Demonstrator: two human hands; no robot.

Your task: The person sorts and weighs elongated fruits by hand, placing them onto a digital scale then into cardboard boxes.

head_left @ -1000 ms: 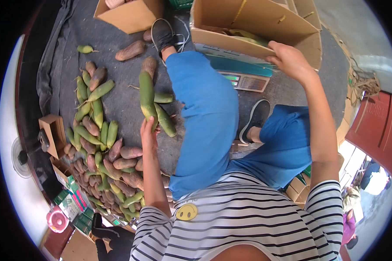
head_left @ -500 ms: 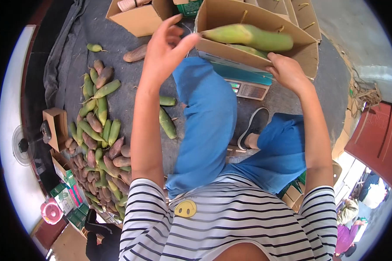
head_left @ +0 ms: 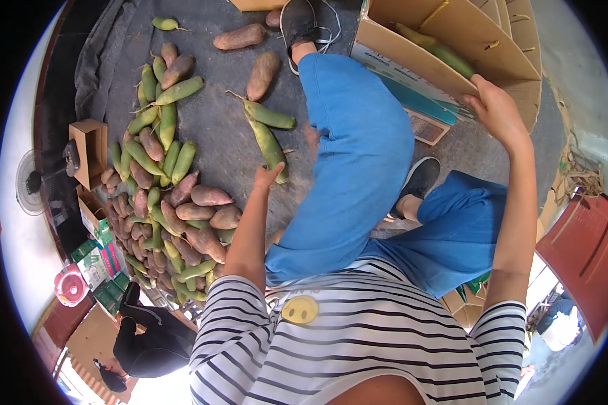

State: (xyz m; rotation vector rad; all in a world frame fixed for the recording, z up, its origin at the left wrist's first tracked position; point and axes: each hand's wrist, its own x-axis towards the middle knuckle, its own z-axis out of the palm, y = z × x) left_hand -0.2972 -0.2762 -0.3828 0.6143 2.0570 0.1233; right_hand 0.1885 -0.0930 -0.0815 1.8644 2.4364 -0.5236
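My left hand (head_left: 268,176) is at the lower end of a long green radish (head_left: 267,143) on the dark ground cloth, its thumb over the radish and its other fingers partly hidden. Another green radish (head_left: 270,115) lies just above. My right hand (head_left: 498,111) grips the near edge of an open cardboard box (head_left: 412,57), its thumb outside the wall. Inside the box lies a green radish (head_left: 446,57), partly hidden by the wall. Below the box are a teal surface (head_left: 419,101) and a scale (head_left: 425,127).
A large heap of green radishes (head_left: 182,162) and reddish-brown root vegetables (head_left: 206,239) covers the left. Single brown roots (head_left: 240,36) lie farther up. Small cardboard boxes (head_left: 88,152) and a pink fan (head_left: 71,285) stand at far left. A person in black (head_left: 152,341) is at lower left.
My left hand has come down from beside the box to the green radish on the ground. The radish in the box now sits lower inside. My right hand stays on the box edge; the view has shifted.
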